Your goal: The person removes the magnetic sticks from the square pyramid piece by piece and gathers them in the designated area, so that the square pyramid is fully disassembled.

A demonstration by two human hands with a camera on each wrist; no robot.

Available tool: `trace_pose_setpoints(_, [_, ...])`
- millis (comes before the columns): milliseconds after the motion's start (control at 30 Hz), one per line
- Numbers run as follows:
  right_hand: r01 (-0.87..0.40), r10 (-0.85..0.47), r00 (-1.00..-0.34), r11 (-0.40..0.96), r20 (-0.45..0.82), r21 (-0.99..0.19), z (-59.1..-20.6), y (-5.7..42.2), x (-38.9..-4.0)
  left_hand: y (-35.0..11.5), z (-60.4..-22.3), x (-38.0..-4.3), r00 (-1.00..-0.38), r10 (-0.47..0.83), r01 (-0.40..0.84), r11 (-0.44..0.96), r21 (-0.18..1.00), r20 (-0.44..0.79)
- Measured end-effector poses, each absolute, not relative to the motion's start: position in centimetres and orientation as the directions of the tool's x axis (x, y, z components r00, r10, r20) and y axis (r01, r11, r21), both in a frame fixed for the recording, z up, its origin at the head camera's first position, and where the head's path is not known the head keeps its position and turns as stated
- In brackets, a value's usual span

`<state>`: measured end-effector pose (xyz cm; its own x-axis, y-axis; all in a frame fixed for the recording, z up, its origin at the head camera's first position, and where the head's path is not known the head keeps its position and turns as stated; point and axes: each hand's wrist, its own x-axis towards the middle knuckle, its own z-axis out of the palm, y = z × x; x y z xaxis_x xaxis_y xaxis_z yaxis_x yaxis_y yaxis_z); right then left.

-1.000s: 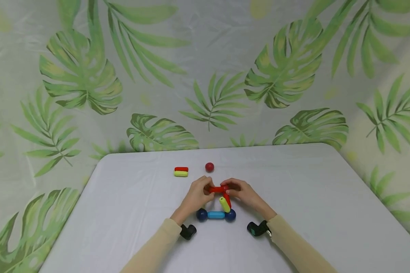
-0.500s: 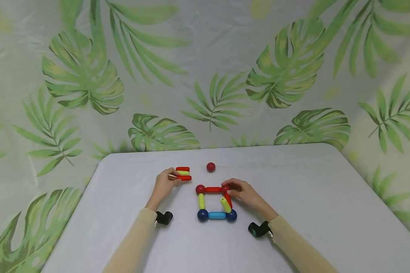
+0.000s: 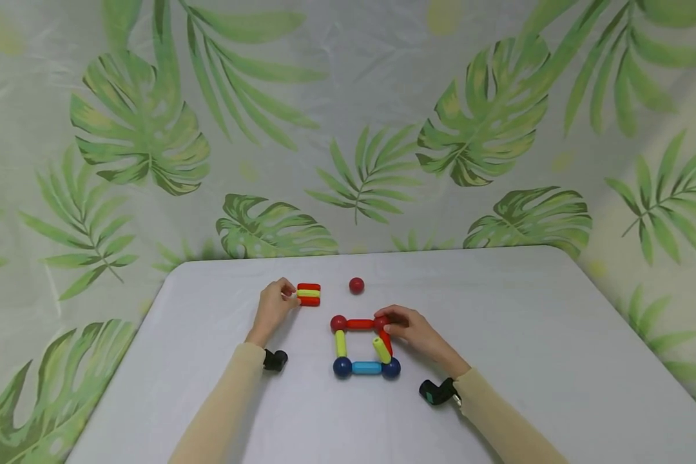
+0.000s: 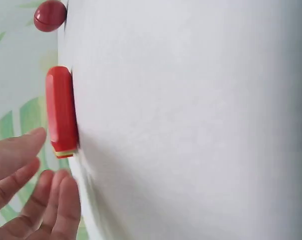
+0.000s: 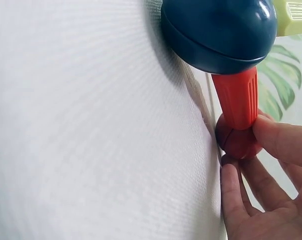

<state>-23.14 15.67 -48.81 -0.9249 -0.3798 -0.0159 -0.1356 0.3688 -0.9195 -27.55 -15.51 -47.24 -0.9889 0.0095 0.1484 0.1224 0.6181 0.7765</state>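
On the white table in the head view stands a square frame of rods and balls. Red balls form its far corners, the left one [image 3: 339,323] and the right one [image 5: 238,145]; dark blue balls [image 3: 342,367] form the near ones. A yellow rod [image 3: 382,350] juts up from the near right ball. My right hand [image 3: 413,330] pinches the far right red ball between thumb and fingers. My left hand [image 3: 274,308], fingers apart and holding nothing, is beside the left end of a red rod [image 4: 61,110] that lies against a yellow rod [image 3: 309,293] and another red rod [image 3: 309,286].
A loose red ball [image 3: 356,285] lies behind the frame, right of the row of rods. Bare tabletop [image 3: 528,322] stretches to the right. Behind the table's far edge hangs a leaf-patterned cloth [image 3: 371,96].
My left hand has left the frame's far left corner, brought a red rod to the row of rods and let go of it there. The right hand stays on its red ball.
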Motion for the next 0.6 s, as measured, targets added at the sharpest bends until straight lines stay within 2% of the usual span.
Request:
trace_pose_setpoints(67, [-0.133,-0.377,-0.926,0.373,-0.019,-0.918,-48.8,15.7,-23.1,-15.0,-46.7,-26.8,-0.978,0.070,0.199,0.585,0.786,0.196])
trace_pose_setpoints(167, [-0.138,-0.378,-0.926,0.375,-0.015,-0.917,-48.8,15.8,-23.1,-13.0,-45.6,-24.8,-0.939,0.258,0.327,0.450,0.831,0.230])
trace_pose_setpoints(267, [-0.144,-0.385,-0.923,0.365,-0.008,-0.920,-48.8,16.0,-23.1,-10.4,-44.8,-22.7,-0.846,0.483,0.394,0.285,0.874,0.224])
trace_pose_setpoints(367, [-0.163,-0.403,-0.915,0.348,0.009,-0.923,-48.9,16.1,-23.1,-7.9,-44.8,-21.0,-0.741,0.639,0.425,0.210,0.880,0.205])
trace_pose_setpoints(467, [-0.175,-0.416,-0.909,0.338,0.021,-0.925,-48.9,16.0,-23.1,-6.2,-45.2,-20.1,-0.684,0.696,0.490,0.217,0.844,0.218])
trace_pose_setpoints(600, [-0.173,-0.419,-0.908,0.345,0.014,-0.922,-48.8,16.0,-23.1,-5.3,-45.8,-19.6,-0.699,0.659,0.583,0.298,0.756,0.279])
